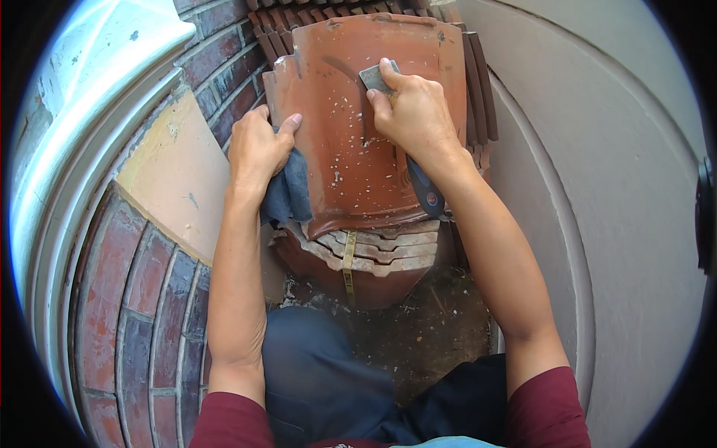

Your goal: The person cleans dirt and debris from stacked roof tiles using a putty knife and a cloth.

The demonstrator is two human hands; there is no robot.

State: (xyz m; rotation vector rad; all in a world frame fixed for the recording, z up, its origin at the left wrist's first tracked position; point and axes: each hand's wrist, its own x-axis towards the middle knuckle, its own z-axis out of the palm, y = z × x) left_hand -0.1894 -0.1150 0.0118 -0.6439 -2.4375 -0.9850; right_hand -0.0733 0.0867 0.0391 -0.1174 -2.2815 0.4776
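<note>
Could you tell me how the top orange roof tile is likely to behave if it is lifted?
The top tile looks like fired clay, so it is probably stiff and fairly heavy. Its thin, notched left edge could chip if knocked. The loose pale crumbs on its face would likely slide off if it tilted.

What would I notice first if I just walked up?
First, the big, orange-red clay tile in the middle, speckled with pale crumbs. Then the right hand holding a flat grey piece near its top, and the left hand at its left edge, above a blue-grey cloth.
</note>
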